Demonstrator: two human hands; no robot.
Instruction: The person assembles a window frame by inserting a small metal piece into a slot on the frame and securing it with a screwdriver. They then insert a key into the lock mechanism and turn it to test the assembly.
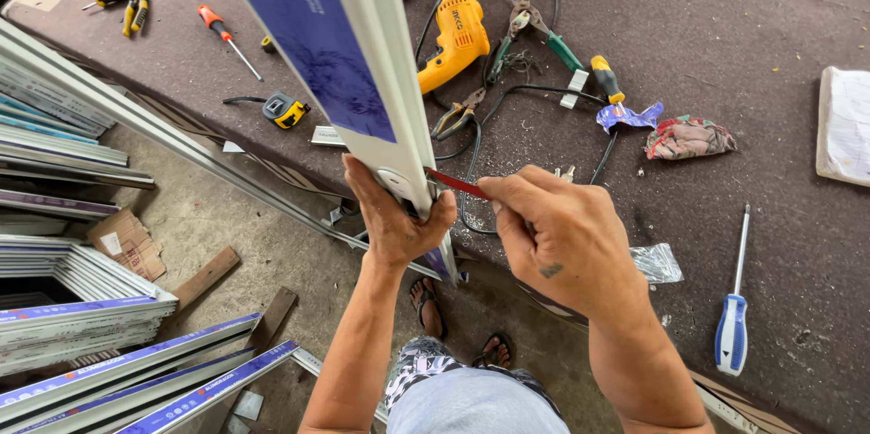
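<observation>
My left hand [391, 217] grips the lower end of a long white window profile [362, 53] with a blue protective film, held upright in front of me. My right hand [555, 233] pinches a thin red pencil-like tool [456, 184] whose tip touches the profile just above my left thumb. Both hands hover over the near edge of a dark brown workbench [725, 44].
On the bench lie a yellow drill [456, 31], pliers [530, 31], screwdrivers [732, 316], a tape measure [285, 111], a rag [689, 137] and plastic bags. Stacks of white profiles [72, 316] fill the floor at left. My sandalled feet [458, 325] stand below.
</observation>
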